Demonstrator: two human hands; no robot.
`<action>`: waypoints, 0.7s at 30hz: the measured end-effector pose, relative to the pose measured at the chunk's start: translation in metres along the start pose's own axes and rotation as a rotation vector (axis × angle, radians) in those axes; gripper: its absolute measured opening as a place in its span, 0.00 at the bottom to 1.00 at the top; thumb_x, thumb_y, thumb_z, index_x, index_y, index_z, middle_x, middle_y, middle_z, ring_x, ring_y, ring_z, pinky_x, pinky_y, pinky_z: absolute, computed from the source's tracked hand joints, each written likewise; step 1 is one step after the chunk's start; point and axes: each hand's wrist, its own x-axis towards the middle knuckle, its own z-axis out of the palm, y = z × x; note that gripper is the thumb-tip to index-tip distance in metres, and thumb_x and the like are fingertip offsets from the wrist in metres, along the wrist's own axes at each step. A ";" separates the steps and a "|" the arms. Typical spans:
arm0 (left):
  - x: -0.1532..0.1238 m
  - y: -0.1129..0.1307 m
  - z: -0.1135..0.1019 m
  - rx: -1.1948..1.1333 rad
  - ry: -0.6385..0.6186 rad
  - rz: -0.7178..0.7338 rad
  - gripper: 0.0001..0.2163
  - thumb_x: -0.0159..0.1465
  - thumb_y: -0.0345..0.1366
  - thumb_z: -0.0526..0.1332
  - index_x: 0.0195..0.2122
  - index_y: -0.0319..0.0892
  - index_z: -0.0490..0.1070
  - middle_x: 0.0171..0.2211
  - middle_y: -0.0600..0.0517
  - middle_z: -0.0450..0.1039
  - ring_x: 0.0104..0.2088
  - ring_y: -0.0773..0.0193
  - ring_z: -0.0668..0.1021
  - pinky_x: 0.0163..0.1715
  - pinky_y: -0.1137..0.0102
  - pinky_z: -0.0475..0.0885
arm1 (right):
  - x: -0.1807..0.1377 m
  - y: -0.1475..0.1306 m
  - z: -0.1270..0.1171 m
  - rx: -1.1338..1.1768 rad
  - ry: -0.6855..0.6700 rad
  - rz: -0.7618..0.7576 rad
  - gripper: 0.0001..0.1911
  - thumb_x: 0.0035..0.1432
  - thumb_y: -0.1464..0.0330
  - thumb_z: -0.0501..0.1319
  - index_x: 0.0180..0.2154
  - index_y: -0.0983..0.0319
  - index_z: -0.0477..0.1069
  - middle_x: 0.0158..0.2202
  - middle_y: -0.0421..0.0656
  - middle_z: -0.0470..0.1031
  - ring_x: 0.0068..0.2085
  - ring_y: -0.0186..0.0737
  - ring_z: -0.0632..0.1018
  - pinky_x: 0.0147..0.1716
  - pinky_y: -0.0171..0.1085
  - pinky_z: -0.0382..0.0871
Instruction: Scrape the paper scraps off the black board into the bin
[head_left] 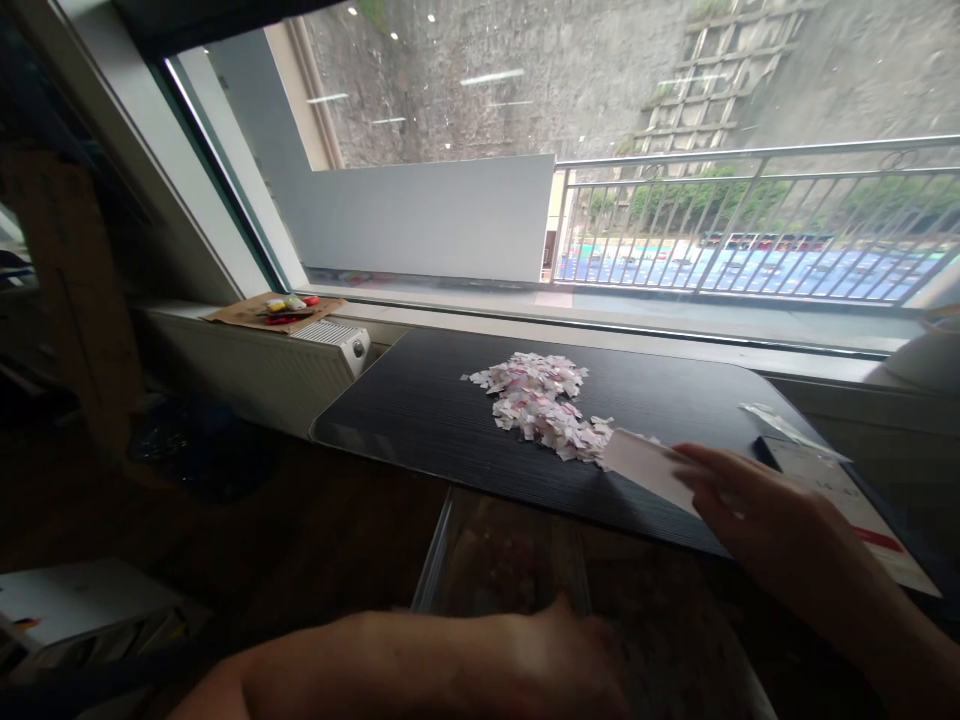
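Small torn or cut paper scraps [536, 405], white with some pink, lie in a long heap on the dark table [420, 410]. My right hand [727, 490] is closed on a flat pale card [649, 465], whose far edge meets the near right end of the heap. Below the table's front edge is a see-through plastic container [442, 560] with some scraps dimly visible inside. At its near right side, in shadow, is my left hand [577, 645], with fingers curled at the container's rim. Part of that grip is too dark to make out.
A tablet or calendar-like panel [855, 490] and a clear plastic strip [795, 430] lie at the table's right end. Left of the table stands a white radiator [330, 345] bearing cardboard [232, 312] with small coloured items. A window [465, 230] runs behind.
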 end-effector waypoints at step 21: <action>-0.008 -0.010 0.014 0.130 -0.024 -0.114 0.07 0.63 0.35 0.66 0.29 0.40 0.75 0.28 0.52 0.76 0.33 0.61 0.72 0.30 0.64 0.65 | -0.033 0.021 0.045 0.534 0.228 0.426 0.12 0.55 0.58 0.68 0.36 0.58 0.83 0.31 0.44 0.86 0.33 0.50 0.85 0.31 0.41 0.80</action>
